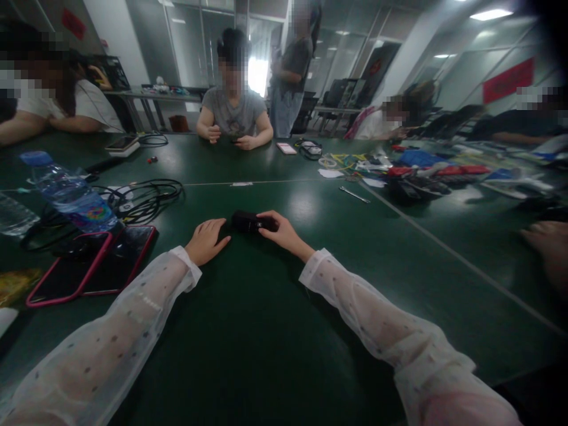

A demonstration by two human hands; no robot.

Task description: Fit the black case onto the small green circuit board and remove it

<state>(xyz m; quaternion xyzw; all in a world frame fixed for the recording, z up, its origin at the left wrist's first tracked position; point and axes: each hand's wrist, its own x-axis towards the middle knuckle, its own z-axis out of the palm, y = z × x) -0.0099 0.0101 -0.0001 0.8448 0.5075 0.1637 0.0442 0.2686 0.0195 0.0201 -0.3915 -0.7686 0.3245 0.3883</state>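
A small black oblong object [248, 221] lies on the dark green table [266, 331] in front of me. My right hand [280, 232] rests on its right end, fingers curled over it. My left hand [206, 239] lies flat on the table just left of the object, fingers stretched toward it, holding nothing. Both arms wear sheer white dotted sleeves.
At my left lie a phone in a pink case [89, 266], a water bottle [71, 195] and black cables [142, 198]. A metal tool [354, 194] and a heap of tools and parts [417, 174] lie at the right. Other people sit around the table; someone's hand [548, 239] rests at the far right.
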